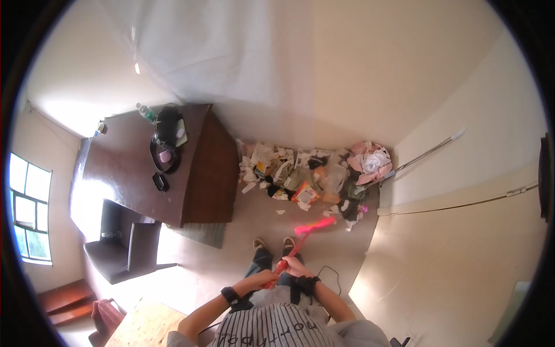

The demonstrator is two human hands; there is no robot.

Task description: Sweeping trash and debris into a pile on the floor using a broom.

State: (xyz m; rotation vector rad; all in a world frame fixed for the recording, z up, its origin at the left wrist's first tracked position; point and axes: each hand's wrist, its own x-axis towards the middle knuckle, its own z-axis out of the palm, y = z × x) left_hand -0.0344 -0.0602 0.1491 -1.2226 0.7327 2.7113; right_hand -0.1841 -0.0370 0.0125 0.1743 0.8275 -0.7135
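Both of my hands are closed around the handle of a red broom (298,247) in front of my waist. My left hand (265,278) grips the top end of the handle; my right hand (295,266) holds it a little lower down. Blurred, the bright pink-red broom head (315,225) is near the floor just beyond my shoes. Past it, a heap of litter (299,173), with paper scraps, wrappers and plastic bags, lies along the wall. A pink bag with white material (373,162) sits at the heap's right end.
A dark wooden desk (143,160) at left carries a bottle (146,112), a black bag (167,123) and small items. Before it stands a black chair (125,251). A metal pole (425,152) leans at the right wall by a door (451,247). A black cable (336,273) lies at right.
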